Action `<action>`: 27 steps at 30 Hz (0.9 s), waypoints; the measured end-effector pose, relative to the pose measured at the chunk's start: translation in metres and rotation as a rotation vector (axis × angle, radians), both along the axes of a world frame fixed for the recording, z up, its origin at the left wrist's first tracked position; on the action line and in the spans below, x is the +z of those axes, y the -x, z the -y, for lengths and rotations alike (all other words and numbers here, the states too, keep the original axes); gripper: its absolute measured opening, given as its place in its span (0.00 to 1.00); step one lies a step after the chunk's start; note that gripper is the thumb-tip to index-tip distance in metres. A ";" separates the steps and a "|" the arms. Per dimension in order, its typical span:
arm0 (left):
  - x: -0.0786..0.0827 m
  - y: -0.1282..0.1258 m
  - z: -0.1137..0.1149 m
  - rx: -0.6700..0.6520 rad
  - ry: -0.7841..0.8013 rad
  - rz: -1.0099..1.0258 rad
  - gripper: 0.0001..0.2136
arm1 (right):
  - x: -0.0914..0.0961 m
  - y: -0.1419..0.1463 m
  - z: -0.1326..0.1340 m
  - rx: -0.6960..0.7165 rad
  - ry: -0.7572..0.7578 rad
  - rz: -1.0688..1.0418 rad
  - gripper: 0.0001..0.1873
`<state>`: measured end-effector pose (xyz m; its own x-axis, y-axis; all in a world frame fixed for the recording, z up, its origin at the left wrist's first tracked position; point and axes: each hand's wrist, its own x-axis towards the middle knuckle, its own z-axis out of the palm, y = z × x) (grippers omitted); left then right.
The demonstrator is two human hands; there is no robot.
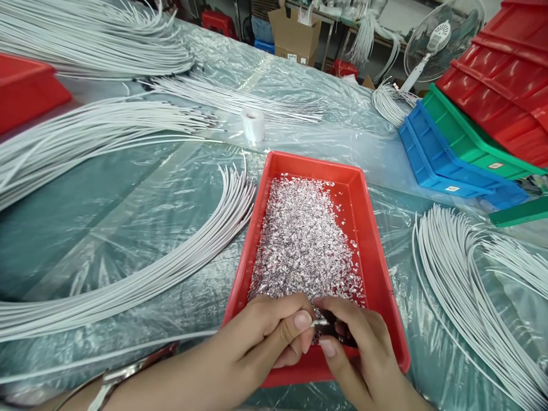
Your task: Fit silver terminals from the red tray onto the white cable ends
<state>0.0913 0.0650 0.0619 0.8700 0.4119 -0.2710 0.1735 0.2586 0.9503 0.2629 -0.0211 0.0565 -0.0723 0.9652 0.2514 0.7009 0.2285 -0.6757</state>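
Observation:
My left hand (pixel 278 331) pinches a thin white cable (pixel 184 338) near its end, thumb on top. The short cable tip (pixel 320 323) pokes out to the right of the fingertips. My right hand (pixel 359 342) is close beside that tip, its fingers curled and its thumb held a little apart from the index finger. Something dark shows inside the right hand; I cannot tell its kind. Both hands are over the near end of a red plastic tray (pixel 379 245), where many small silvery, shiny scraps (pixel 306 240) are heaped.
Bundles of white cables lie left (pixel 180 260) and right (pixel 466 285) on the plastic-covered table. Behind the tray stands a white roll (pixel 253 125). Stacked blue bins (pixel 445 154), a green bin (pixel 475 137) and red bins (pixel 505 74) rise at right, near a fan (pixel 440 40).

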 end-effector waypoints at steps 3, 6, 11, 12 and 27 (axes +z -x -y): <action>0.000 -0.001 -0.001 -0.013 0.034 0.013 0.21 | 0.003 0.000 0.001 0.002 0.055 -0.034 0.15; -0.001 -0.002 0.000 0.001 0.062 0.016 0.21 | 0.006 -0.001 0.005 -0.033 0.188 -0.102 0.16; -0.004 -0.003 0.002 0.018 0.024 0.021 0.20 | 0.008 -0.005 0.006 -0.039 0.438 -0.355 0.16; -0.004 -0.003 0.002 0.023 0.016 0.019 0.20 | 0.008 -0.005 0.005 -0.027 0.475 -0.406 0.16; -0.007 -0.006 0.004 0.020 -0.121 0.011 0.15 | 0.012 -0.001 0.002 -0.044 0.648 -0.696 0.17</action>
